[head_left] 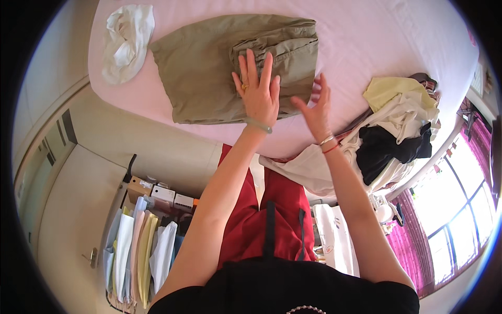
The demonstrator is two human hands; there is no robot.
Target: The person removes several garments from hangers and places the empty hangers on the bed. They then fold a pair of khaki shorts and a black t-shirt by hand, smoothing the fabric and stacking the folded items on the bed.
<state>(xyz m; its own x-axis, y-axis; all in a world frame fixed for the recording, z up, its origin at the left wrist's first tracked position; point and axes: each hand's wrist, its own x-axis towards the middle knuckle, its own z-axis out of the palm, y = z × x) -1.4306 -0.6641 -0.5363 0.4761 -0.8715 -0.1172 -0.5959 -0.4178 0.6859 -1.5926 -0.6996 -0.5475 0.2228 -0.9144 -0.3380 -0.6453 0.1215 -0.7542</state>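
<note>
A folded khaki-green garment (198, 68) lies on the pink bedsheet (348, 47). It looks like trousers, though its full shape is hidden by the folds. On its right half sits a bunched, creased section. My left hand (260, 93) rests with spread fingers over the lower part of that section, a ring and a bangle on it. Just off the garment's lower right edge is my right hand (316, 112), slightly blurred, thumb and fingers apart and holding nothing.
A white crumpled cloth (127, 44) lies at the bed's far left. To the right is a heap of clothes with a yellow piece (387, 93), white pieces and a black piece (392, 149). Hanging clothes (138, 251) and boxes (163, 194) stand below left, by a door (78, 204).
</note>
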